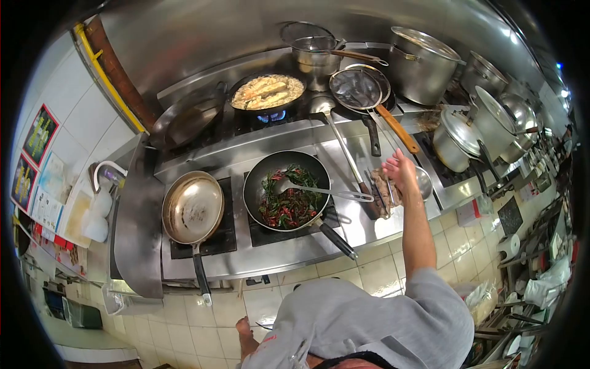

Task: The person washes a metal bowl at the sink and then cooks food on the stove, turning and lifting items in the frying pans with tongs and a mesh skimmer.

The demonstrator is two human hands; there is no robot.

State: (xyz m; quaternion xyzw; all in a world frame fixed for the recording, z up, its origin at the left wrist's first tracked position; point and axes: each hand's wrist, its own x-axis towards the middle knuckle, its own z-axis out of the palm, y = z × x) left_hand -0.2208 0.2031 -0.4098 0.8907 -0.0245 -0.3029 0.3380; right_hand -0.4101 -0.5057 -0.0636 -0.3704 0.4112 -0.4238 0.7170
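My right hand (402,172) is stretched out over the right part of the stove, its fingers apart and holding nothing visible. Below and beside it lie a crumpled brown cloth (382,187), some thin metal utensils and a round metal bowl shape (423,183), partly hidden by my wrist. My left hand (244,332) hangs low beside my body; its fingers are too small to make out, and a thin dark line shows near it. A black wok (257,212) holds dark leafy greens with red pieces (287,206). A slotted metal spoon (332,192) rests in it, handle across the rim.
An empty steel frying pan (193,206) stands left of the wok. Behind, food fries in bubbling oil in a pan (268,92) over a blue flame. A strainer (356,86) with a wooden handle, a long ladle (341,141), a large pot (421,67) and a lidded pot (456,138) stand around.
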